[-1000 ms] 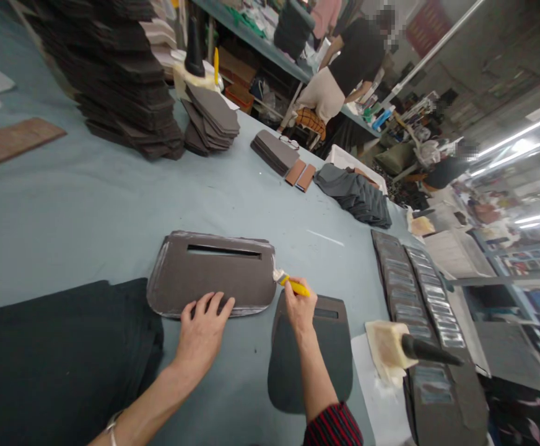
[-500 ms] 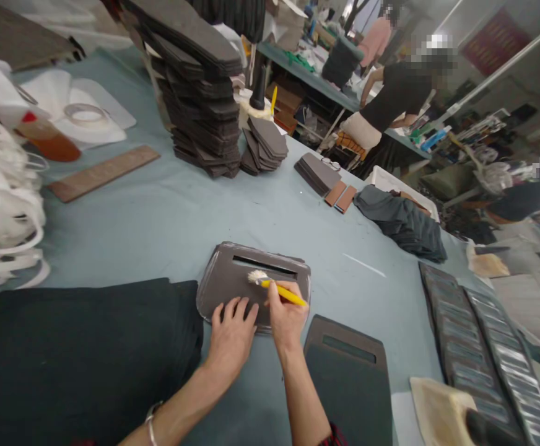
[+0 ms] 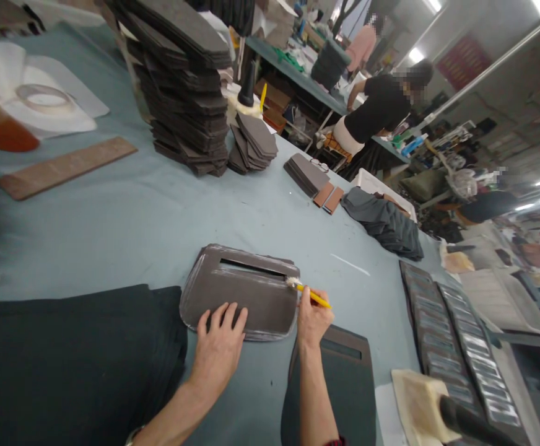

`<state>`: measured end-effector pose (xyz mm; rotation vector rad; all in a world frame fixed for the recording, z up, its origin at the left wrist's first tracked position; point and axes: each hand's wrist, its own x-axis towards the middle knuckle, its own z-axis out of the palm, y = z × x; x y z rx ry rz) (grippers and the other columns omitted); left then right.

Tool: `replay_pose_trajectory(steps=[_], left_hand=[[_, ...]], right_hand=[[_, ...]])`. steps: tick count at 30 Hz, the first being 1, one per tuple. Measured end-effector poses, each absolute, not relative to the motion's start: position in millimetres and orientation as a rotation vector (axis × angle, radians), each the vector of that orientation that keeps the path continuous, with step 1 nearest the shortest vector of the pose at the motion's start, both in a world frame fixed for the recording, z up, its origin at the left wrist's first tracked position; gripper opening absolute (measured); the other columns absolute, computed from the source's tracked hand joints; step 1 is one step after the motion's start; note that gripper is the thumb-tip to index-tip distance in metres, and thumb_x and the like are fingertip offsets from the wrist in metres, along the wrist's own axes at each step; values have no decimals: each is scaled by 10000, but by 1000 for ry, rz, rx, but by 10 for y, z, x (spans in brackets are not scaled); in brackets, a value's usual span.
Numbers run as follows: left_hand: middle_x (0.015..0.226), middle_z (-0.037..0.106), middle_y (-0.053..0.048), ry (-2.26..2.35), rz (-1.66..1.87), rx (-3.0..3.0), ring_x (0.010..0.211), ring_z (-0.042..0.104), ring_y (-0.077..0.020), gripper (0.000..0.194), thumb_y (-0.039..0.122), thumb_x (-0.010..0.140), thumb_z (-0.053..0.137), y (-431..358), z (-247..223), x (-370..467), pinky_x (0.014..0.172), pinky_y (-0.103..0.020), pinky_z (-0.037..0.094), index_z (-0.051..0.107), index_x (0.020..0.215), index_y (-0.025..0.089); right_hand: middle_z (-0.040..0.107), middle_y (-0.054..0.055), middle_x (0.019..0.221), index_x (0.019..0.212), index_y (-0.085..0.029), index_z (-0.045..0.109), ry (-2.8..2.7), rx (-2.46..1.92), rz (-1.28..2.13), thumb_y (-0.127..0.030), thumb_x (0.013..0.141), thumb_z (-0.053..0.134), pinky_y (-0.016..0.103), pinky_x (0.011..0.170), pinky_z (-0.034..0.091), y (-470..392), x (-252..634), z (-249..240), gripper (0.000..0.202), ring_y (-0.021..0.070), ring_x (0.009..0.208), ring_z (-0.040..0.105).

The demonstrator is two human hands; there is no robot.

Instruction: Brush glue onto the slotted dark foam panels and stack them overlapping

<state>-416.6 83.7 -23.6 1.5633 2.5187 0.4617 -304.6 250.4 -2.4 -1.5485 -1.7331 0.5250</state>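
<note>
A stack of grey-brown panels (image 3: 251, 303) with rounded corners and a long slot near its far edge lies in front of me. Whitish smears run along its rim. My left hand (image 3: 221, 337) rests on its near edge, fingers spread flat. In my right hand (image 3: 314, 316) is a brush (image 3: 314, 296) with a yellow handle, and its pale bristles touch the panel's right side by the slot's end. Under my right forearm, a dark green piece (image 3: 335, 384) with a slotted brown top band lies partly hidden.
Dark green sheets (image 3: 65, 365) are piled at left. Tall stacks of dark panels (image 3: 191, 105) stand at the back, near a flat brown bar (image 3: 65, 167). A cream container (image 3: 418, 402) sits front right, beside rows of slotted pieces (image 3: 441, 334). Other people work beyond the table.
My right hand has carried the brush rightward from the panel's middle to its right edge. My left hand stays on the near edge. The whole view has shifted a little.
</note>
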Motion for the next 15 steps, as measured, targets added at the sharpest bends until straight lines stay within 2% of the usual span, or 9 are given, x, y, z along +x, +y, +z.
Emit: replay_pose_trajectory(steps=[5,8,11,15], left_hand=[[1262,589,-122,2525,429,1596,1201,471,-307,399,181,860,438,839,-240,-4169,1016,-521,322,582,1230,217],[1209,618,-136,2513,400,1606,1180,486,-315,376,189,852,453,832,-228,-4173,1011,-522,330,616,1190,189],[1253,595,-126,2520,424,1600,1188,483,-305,389,197,869,435,831,-223,-4172,1008,-523,328,591,1225,210],[1288,573,-118,2511,457,1594,1210,470,-301,417,191,877,423,850,-232,-4170,1016,-536,313,552,1271,234]], right_hand=[[673,15,758,860,-199,636,-1882,-1147,901,-405,868,520,237,649,486,2106,-4125,-51,237,131,639,619],[665,7,743,841,-199,637,-1960,-1010,946,-385,872,516,222,653,476,2005,-4462,-104,224,121,637,607],[654,1,699,805,-189,633,-1954,-1133,825,-389,880,499,214,624,452,2200,-4138,-140,252,111,597,581],[638,12,642,755,-173,620,-1804,-1470,492,-429,859,523,226,578,418,2509,-3425,-51,293,120,548,558]])
